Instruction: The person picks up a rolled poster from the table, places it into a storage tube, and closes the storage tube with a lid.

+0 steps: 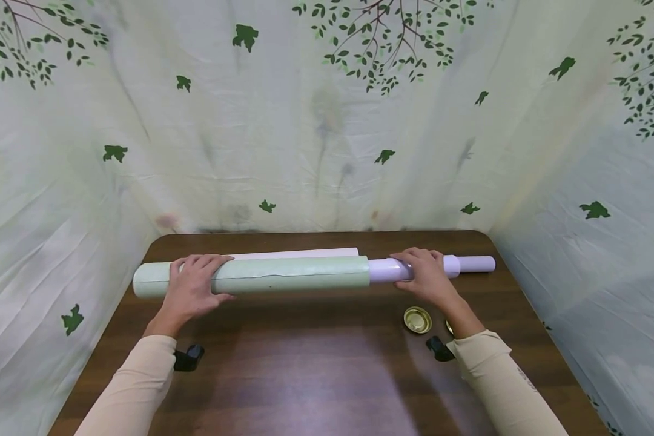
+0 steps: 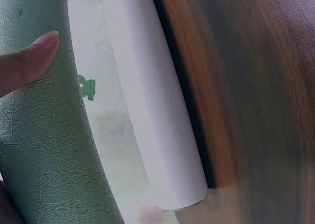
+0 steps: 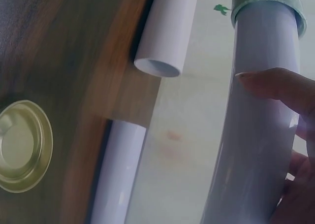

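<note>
My left hand (image 1: pixel 195 284) grips a pale green leather-textured tube (image 1: pixel 294 274) near its left part, thumb on the near side. Out of the tube's right end comes a glossy white pipe (image 1: pixel 383 270), narrower than the green tube. My right hand (image 1: pixel 427 275) holds this pipe, its thumb lying along the surface in the right wrist view. How far the pipe reaches inside the green tube is hidden. Both are level and raised above the table, as the wrist views show.
Behind on the wooden table (image 1: pixel 305 363) lies a matte white tube (image 2: pixel 157 101). Another glossy white tube (image 3: pixel 118 175) rests at the right. A round gold lid (image 1: pixel 417 320) is near my right wrist, with a second gold piece (image 1: pixel 449 327) partly hidden. A leaf-patterned cloth (image 1: pixel 305 151) hangs around.
</note>
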Available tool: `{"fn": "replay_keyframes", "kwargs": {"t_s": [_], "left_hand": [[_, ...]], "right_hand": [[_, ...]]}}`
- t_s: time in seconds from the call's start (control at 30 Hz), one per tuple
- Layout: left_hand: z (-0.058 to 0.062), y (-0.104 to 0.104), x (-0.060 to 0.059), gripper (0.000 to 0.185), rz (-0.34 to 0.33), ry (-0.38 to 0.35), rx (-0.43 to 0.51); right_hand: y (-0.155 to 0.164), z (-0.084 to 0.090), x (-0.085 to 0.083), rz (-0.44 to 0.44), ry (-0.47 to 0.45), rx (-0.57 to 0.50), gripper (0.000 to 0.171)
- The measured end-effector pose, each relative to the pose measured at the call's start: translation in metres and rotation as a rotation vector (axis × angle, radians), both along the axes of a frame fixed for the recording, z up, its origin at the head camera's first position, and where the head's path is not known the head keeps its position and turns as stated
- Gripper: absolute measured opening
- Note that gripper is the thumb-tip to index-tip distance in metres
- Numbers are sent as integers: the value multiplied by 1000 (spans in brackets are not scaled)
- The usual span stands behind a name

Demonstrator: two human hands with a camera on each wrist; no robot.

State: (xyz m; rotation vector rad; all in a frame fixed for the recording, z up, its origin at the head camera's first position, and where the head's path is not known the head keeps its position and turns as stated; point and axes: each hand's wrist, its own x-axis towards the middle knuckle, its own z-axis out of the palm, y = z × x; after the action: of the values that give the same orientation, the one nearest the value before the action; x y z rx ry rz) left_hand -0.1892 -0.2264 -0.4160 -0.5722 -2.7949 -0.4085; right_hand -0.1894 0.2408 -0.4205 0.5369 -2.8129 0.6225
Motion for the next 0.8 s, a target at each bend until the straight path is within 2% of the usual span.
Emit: {"fn": "replay_keyframes", "kwargs": {"t_s": [0.37,0.53,0.8], "left_hand": [[-4,0,0,76,-2,28,12],[-6,1,0,76,-1,27,16],[-5,0,0,76,6,25,7]], "right_hand": [[-13,-1,1,19,-43,-5,57],[-19,-1,1,38,-8,-6,56],[-28,-1,-1,47,-21,5,58]]}}
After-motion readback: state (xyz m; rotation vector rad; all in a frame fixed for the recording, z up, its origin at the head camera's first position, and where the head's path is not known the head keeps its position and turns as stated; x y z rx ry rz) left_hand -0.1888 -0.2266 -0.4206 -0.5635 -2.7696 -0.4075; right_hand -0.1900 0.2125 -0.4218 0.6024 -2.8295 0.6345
